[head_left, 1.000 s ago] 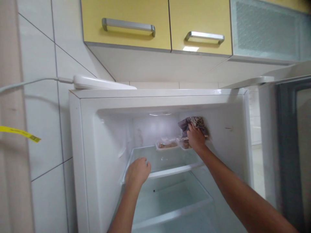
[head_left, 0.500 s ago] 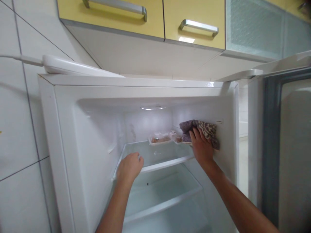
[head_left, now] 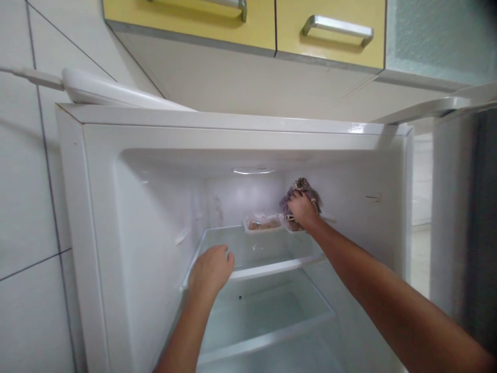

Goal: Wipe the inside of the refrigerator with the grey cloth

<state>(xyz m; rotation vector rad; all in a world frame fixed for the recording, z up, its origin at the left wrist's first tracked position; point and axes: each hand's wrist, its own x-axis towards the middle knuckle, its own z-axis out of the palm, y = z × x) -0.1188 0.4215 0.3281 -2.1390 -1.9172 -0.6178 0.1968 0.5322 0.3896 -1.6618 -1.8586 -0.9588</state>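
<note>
An open white fridge [head_left: 97,207] fills the view. My right hand [head_left: 301,210] is deep inside at the back right corner, closed on a patterned grey-brown cloth [head_left: 302,185] pressed against the right inner wall. My left hand [head_left: 212,268] rests with curled fingers on the front left edge of the upper glass shelf [head_left: 272,267]. Two clear food trays [head_left: 263,224] sit at the back of that shelf, just left of my right hand.
A lower glass shelf [head_left: 272,321] lies below. The fridge door [head_left: 466,207] stands open at the right. Yellow wall cupboards [head_left: 248,20] hang above. A white flat device with a cable [head_left: 101,93] lies on the fridge top. White tiled wall is at the left.
My right hand has slid the cloth from the front of the right wall back toward the rear corner. My left hand has stayed on the shelf edge.
</note>
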